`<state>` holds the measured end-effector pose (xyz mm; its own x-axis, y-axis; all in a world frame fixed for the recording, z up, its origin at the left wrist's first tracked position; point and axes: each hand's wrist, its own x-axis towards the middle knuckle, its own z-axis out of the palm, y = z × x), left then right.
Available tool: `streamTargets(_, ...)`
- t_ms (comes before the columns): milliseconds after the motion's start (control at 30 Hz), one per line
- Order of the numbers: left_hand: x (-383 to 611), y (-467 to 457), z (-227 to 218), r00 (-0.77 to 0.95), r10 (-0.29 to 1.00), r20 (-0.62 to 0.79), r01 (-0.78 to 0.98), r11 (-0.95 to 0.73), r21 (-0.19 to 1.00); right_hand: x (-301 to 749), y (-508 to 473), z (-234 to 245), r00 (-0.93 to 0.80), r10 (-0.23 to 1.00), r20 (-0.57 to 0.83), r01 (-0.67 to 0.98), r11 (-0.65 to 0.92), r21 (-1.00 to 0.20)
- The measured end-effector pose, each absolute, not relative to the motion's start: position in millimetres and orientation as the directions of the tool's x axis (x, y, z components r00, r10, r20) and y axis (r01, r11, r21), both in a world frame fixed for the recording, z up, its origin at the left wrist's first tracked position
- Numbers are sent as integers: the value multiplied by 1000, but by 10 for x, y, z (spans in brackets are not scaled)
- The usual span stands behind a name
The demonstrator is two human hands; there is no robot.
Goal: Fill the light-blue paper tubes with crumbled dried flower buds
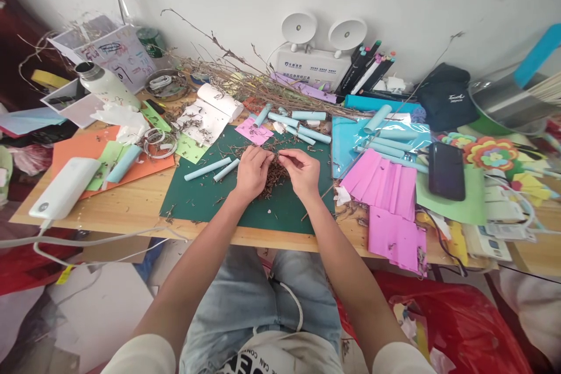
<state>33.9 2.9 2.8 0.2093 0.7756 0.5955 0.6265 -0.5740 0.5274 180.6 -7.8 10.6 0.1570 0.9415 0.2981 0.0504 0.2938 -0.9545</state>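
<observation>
A green mat (pixel 289 219) is lying nearest, with a brown heap of dried plant bits (pixel 275 182) sitting on it between the two hands. The left hand (pixel 252 172) is curling over the heap's edge, fingers drawn in toward the thumb; the right hand (pixel 303 172) is bringing thumb and forefinger together. Whether either is gripping a piece, I cannot tell. Beyond, pale blue rolls (pixel 309 115) are lying beside a pink sheet (pixel 253 132), and dry twigs (pixel 258 79) are stretching behind.
</observation>
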Motion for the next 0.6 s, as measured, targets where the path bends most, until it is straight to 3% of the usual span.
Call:
streamTargets(133, 346, 20, 38, 220, 777, 590, 630, -575, 522, 1806, -84, 111, 126, 943, 308, 79, 300, -951)
streamTargets(400, 366, -20, 89, 246, 784, 570, 572, -592, 568, 1787, -61, 112, 176, 968, 176, -72, 191, -979)
streamTargets(600, 383, -27, 61, 168, 785, 597, 516, -585, 625, 1793, -68, 126, 191, 955, 226, -5, 232, -973)
